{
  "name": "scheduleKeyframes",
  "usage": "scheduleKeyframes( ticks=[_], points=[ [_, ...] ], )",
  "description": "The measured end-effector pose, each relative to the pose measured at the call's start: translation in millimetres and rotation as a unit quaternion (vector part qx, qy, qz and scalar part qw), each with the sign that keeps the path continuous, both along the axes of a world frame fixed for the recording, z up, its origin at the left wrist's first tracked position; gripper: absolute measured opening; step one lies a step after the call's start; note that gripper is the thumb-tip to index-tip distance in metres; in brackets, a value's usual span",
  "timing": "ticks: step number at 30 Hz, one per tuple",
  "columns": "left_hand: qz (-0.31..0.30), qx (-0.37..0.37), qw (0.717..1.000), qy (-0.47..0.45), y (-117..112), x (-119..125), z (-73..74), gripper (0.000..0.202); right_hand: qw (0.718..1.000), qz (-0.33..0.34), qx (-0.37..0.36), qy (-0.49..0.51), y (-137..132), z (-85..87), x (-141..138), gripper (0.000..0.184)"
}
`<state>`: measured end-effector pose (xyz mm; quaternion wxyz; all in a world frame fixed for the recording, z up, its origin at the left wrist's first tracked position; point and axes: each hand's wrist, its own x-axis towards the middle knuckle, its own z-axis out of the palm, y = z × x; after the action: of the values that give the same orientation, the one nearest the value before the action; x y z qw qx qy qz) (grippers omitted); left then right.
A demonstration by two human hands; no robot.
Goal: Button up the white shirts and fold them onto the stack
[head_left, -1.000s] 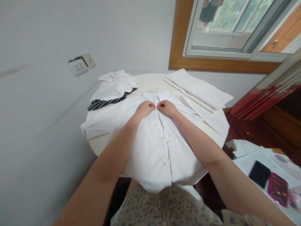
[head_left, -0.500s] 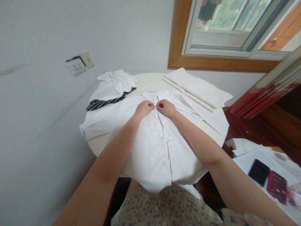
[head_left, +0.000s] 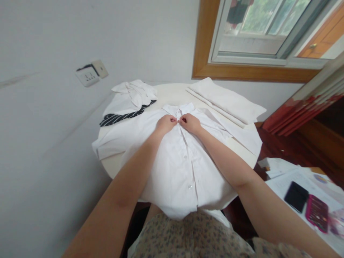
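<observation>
A white button-up shirt [head_left: 166, 172] lies face up on the round table [head_left: 172, 89], collar toward the wall and sleeves spread to both sides. Its lower hem hangs over the near edge. Just below the collar, my left hand [head_left: 167, 124] pinches the left side of the front opening. My right hand [head_left: 189, 123] pinches the other side right beside it, the fingertips of both almost touching. Whatever button lies between them is too small to make out. Farther down, the front edges lie slightly apart, with buttons showing on the placket.
Folded white cloth [head_left: 225, 100] lies at the table's back right. A crumpled white garment [head_left: 131, 95] with a black striped part [head_left: 120, 117] is at back left. To the right, a lower surface holds papers, a black phone [head_left: 296, 196] and a pink-edged device [head_left: 317, 213].
Both hands stay at the same spot below the collar, with only slight finger movement. The shirt lies as before.
</observation>
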<state>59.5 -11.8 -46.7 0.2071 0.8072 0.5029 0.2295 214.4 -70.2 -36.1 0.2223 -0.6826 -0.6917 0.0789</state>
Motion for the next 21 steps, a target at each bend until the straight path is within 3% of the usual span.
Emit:
scheduleKeyframes(
  ticks=[5,21],
  points=[
    [-0.001,0.012,1.0,-0.002,-1,-1,-1.8,0.019,0.999,-0.03,-0.008,-0.017,2,-0.3,-4,0.024],
    [0.025,0.094,0.995,0.021,-13,7,-2.7,0.017,0.994,-0.076,-0.039,0.071,7,2.0,-5,0.028]
  ],
)
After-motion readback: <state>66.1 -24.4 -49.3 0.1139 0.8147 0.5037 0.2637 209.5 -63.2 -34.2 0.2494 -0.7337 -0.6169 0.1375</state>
